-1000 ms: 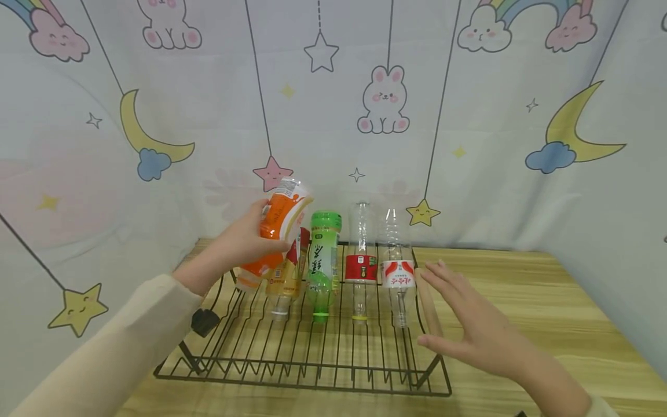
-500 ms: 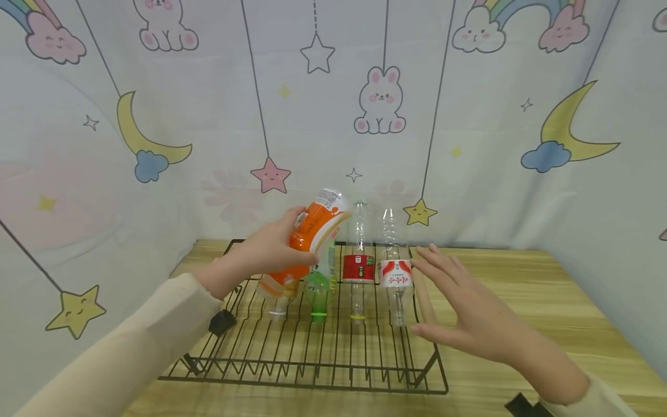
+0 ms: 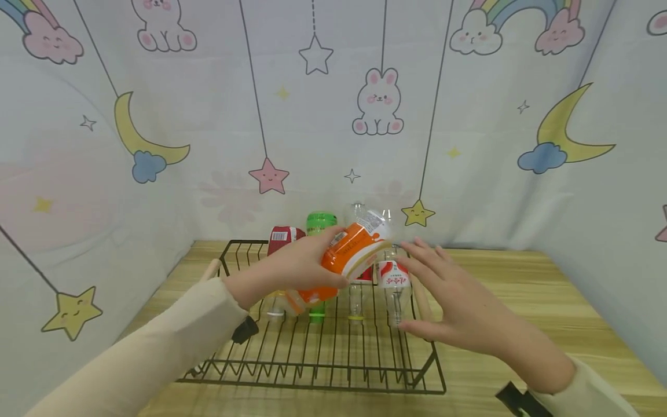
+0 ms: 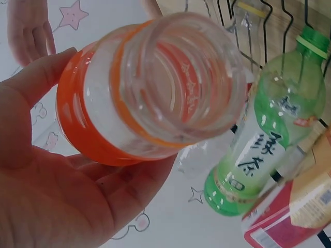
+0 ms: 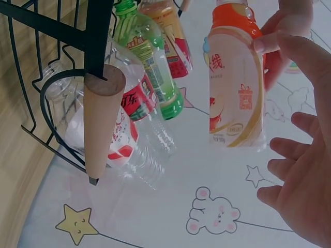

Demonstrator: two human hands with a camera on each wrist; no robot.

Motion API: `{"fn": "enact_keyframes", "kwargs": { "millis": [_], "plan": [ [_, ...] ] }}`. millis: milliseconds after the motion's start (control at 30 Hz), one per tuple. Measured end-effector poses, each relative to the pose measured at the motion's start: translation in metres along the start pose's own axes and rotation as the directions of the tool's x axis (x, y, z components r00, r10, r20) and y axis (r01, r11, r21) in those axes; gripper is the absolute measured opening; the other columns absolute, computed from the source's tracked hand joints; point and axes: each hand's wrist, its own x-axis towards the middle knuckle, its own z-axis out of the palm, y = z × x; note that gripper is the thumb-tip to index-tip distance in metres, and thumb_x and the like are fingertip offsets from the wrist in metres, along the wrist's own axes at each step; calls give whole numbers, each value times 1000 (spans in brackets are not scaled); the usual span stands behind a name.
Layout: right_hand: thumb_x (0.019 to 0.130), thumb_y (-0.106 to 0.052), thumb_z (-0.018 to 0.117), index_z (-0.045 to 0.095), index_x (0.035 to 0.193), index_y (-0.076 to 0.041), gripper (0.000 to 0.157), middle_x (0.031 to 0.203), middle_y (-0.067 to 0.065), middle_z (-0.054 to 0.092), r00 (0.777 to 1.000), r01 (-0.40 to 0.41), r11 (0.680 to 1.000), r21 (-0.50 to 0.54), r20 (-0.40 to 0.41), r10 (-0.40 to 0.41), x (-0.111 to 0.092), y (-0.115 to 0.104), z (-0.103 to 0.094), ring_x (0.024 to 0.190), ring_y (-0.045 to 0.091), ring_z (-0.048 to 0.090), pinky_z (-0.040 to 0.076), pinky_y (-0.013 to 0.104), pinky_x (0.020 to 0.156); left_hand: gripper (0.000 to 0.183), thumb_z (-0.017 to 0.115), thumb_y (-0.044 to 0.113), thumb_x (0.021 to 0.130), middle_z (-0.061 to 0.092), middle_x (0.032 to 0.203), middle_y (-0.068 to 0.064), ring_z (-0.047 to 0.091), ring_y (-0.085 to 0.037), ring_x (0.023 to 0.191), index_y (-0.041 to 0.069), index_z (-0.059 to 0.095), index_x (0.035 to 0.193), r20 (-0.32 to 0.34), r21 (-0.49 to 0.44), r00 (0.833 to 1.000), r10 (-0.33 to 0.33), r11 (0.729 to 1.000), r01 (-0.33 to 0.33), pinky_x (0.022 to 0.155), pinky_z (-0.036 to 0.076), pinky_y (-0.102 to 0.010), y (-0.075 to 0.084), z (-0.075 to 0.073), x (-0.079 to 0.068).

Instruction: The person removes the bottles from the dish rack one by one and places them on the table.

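Observation:
My left hand grips an orange-and-white plastic bottle, tilted with its open, capless mouth down to the left. In the left wrist view the bottle's mouth faces the camera, with thumb and fingers curled round the body. My right hand is apart from it, fingers spread and holding nothing, near the rack's right handle. Behind, on the rack, stand a green tea bottle, a red-and-yellow bottle, a clear bottle with a red label and a clear bottle with a red-and-white label, neck down.
The black wire rack stands on a wood-grain table. Its right side has a wooden handle; another handle is at the left. A white cartoon-print curtain hangs behind.
My left hand has carried the orange-and-white bottle rightwards across the front of the row, tilting it further over. The right hand has shifted slightly left in the view and stays open.

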Motion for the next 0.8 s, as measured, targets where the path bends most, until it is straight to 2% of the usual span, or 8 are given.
{"fn": "enact_keyframes", "kwargs": {
  "millis": [267, 467, 667, 800],
  "plan": [
    [84, -51, 69, 38, 146, -11, 80, 153, 11, 34, 1000, 23, 1000, 3, 5, -23, 7, -3, 1, 144, 34, 24, 17, 50, 117, 90, 78, 32, 79, 61, 115, -1, 61, -17, 85, 26, 24, 151, 58, -13, 995, 80, 997, -79, 70, 54, -32, 12, 14, 0],
    [82, -43, 74, 42, 143, -9, 78, 153, 10, 34, 998, 55, 998, -1, -2, -55, 8, -3, 6, 143, 35, 26, 15, 49, 118, 88, 78, 32, 80, 61, 116, -1, 61, -16, 86, 24, 26, 151, 104, -50, 987, 125, 991, -120, 71, 55, -31, 16, 23, 5],
    [79, -35, 77, 46, 139, -6, 74, 151, 10, 38, 993, 113, 993, -22, -45, -114, 9, -2, 13, 142, 34, 29, 7, 41, 120, 83, 78, 33, 80, 60, 115, 1, 60, -15, 90, 24, 31, 148, 138, -83, 981, 139, 988, -129, 72, 54, -31, 19, 32, 8],
    [74, -29, 81, 49, 137, -6, 75, 148, 11, 41, 991, 124, 991, -43, -50, -127, 7, -1, 17, 141, 34, 31, 13, 51, 118, 79, 77, 35, 81, 60, 114, 1, 60, -16, 90, 25, 33, 146, 155, -115, 976, 156, 984, -139, 72, 54, -30, 21, 36, 9]
  ]
}}
